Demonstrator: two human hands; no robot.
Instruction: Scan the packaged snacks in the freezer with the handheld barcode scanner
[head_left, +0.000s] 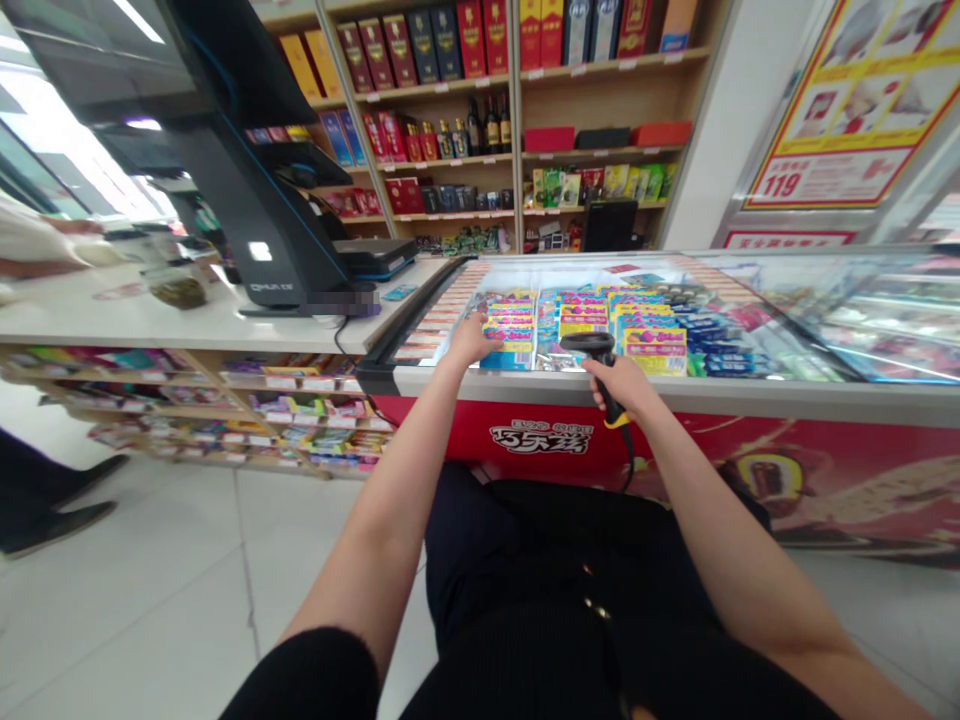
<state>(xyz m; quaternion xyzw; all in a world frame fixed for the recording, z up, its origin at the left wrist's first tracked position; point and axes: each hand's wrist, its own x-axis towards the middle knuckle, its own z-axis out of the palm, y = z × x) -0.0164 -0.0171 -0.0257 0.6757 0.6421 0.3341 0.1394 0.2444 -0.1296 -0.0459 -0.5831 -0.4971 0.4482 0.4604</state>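
My right hand is wrapped round the handle of a black barcode scanner with a yellow trim, its head tilted over the front edge of the chest freezer. A cord hangs from the handle's lower end. My left hand rests at a row of yellow, pink and blue packets, fingers apart, thumb stretched across them. More such packets stand in rows to the right, one stack just beyond the scanner and another farther right. Dark blue packets lie beside those.
The freezer's red front is close to my body. On the left, a white counter carries a checkout terminal, with snack shelves below. Shelves of boxes and bottles stand behind. Another person's arm shows far left.
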